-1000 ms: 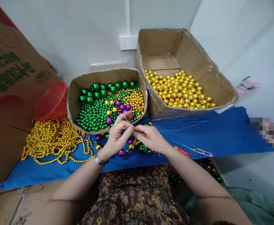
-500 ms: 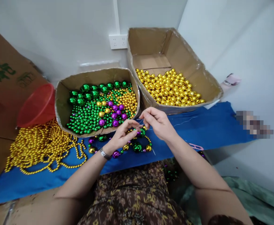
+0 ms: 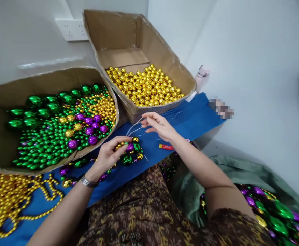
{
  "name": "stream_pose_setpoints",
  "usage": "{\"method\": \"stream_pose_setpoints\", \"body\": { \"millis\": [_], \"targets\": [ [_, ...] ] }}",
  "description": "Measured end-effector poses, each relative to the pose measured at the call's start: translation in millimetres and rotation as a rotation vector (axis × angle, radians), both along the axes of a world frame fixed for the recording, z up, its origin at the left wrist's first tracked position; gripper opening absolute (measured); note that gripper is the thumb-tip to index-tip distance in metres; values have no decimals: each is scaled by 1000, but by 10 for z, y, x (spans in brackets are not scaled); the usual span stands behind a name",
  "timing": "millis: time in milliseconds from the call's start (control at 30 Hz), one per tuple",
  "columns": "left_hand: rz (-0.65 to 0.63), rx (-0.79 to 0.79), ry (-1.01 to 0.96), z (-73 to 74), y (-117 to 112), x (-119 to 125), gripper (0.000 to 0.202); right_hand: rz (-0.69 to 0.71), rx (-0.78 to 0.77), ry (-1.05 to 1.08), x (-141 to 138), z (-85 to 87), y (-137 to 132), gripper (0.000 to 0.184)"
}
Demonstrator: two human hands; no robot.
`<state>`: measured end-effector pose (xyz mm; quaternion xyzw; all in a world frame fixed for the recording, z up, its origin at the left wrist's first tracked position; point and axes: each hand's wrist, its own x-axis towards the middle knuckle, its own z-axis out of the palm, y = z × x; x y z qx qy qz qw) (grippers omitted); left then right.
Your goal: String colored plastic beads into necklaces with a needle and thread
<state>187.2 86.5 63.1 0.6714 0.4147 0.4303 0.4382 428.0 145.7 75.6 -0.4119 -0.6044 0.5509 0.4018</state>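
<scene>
Right hand [image 3: 162, 127] farther from left hand [image 3: 108, 155], thread [image 3: 134, 125] in former's pinch, latter's hold unclear

The thread [image 3: 133, 125] is white, the beads [image 3: 127, 159] are green, purple and gold, the cloth [image 3: 193, 114] is blue, the boxes [image 3: 162, 51] are brown, and the clothes [image 3: 129, 208] are brown with yellow flowers.

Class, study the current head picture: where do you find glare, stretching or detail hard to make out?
Head view: bright glints dot the gold beads; head view: large green beads at lower right look stretched; head view: the white thread at the right hand is faint; head view: a pixelated patch hides detail.
</scene>
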Motion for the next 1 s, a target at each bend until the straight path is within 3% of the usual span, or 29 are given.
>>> {"method": "stream_pose_setpoints", "body": {
  "millis": [67,133,267,400,567,733,800,900,933,1000],
  "targets": [
    [103,-77,-141,-21,18,-21,24,-74,197,-510,391,-167,-17,25],
    [175,-158,-333,0,48,-59,26,-15,256,-1094,773,-346,-73,21],
    [222,-224,-580,107,101,-141,28,18,163,-1333,1312,-651,-288,15],
    [209,-302,-615,112,98,-168,31,21,133,-1448,1545,-836,-487,22],
    [174,-347,-578,-5,95,-137,33,34,155,-1434,1688,-938,-551,28],
    [152,-349,-583,-38,109,-114,33,-101,150,-1344,1712,-871,-436,28],
    [120,-340,-590,-41,94,-99,33,-149,181,-1277,1570,-796,-375,33],
    [36,-348,-567,-58,66,-76,35,-132,183,-1016,1137,-634,-353,42],
    [11,-352,-551,-65,57,-72,37,-132,97,-765,953,-564,-371,44],
    [-22,-354,-514,-75,40,-71,39,-5,-95,-403,582,-407,-432,45]
  ]
}}
